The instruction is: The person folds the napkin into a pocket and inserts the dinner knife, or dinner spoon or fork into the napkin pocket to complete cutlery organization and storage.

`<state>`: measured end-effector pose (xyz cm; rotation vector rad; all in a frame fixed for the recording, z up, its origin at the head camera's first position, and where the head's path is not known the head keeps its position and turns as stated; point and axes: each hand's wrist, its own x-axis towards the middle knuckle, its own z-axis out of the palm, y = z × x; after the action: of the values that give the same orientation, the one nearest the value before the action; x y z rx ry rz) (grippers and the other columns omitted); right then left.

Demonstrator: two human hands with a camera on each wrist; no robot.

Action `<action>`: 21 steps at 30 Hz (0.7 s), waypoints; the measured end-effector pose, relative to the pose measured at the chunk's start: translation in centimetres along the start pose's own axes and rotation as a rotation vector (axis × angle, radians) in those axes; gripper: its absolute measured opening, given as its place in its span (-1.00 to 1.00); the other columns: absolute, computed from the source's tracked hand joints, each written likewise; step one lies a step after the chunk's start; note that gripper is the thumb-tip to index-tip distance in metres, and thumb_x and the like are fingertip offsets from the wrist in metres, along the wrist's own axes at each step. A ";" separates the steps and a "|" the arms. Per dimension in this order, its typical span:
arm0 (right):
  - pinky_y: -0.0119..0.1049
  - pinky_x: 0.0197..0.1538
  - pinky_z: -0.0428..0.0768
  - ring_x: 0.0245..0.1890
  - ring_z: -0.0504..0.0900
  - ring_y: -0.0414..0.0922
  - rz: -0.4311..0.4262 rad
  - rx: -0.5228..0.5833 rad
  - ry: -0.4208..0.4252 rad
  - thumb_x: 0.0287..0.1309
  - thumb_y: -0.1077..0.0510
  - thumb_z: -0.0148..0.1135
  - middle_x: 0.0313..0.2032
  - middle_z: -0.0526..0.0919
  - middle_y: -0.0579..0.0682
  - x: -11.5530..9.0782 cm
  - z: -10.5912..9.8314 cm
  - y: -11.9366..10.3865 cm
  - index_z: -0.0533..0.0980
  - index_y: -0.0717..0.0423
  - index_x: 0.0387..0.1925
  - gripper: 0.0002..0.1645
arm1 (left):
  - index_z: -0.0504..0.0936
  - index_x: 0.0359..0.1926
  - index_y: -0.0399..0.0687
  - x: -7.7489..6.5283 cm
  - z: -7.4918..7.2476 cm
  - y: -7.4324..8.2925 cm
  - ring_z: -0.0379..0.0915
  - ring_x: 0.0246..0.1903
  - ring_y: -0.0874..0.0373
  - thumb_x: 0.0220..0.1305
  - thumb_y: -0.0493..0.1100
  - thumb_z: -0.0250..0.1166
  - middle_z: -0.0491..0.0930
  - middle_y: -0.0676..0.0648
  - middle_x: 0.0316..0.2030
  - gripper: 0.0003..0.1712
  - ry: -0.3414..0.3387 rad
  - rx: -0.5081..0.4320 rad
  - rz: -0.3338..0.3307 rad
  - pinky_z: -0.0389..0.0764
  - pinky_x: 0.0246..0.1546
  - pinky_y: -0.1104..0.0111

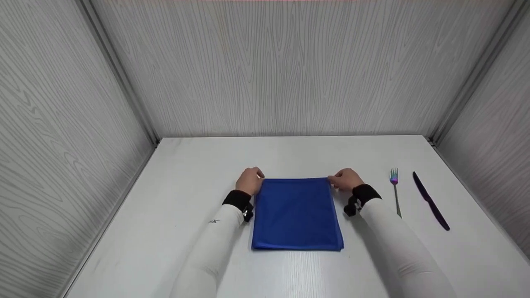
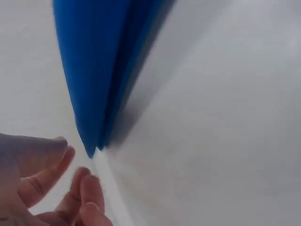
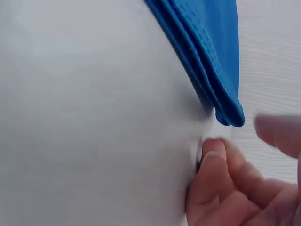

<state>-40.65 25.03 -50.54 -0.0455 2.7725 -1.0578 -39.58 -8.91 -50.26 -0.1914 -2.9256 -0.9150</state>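
Observation:
A folded blue cloth [image 1: 296, 215] lies as a rough square on the white table. My left hand [image 1: 249, 181] is at its far left corner, thumb and fingers loosely bent. In the left wrist view, a small gap separates those fingertips [image 2: 91, 183] from the cloth's corner [image 2: 91, 141]. At the far right corner is my right hand [image 1: 348, 179]. Seen from the right wrist, its thumb [image 3: 277, 132] stands apart from the bent fingers [image 3: 216, 160], with the cloth's layered corner [image 3: 228, 113] just beyond the opening between them.
To the right of my right forearm lie a fork [image 1: 394, 186] with iridescent tines and a dark knife [image 1: 430, 200], side by side. Pale wood-grain panels [image 1: 265, 70] wall the table [image 1: 198, 165] at the back and both sides.

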 end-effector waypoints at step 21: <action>-0.42 -0.44 0.50 -0.61 0.55 -0.27 -0.009 -0.027 -0.012 0.51 0.06 0.21 -0.61 0.66 -0.13 0.6 0.9 -0.4 0.68 0.24 -0.44 -0.58 | 0.57 0.31 -0.26 -3.1 1.1 2.6 0.43 0.29 -0.28 0.31 0.29 0.44 0.45 -0.41 0.34 -0.17 -0.206 0.408 0.162 0.56 0.24 -0.06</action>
<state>-41.10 24.07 -51.03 -0.0672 2.7780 -1.0184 -36.14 -6.51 -50.06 -0.5123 -3.1412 -0.2791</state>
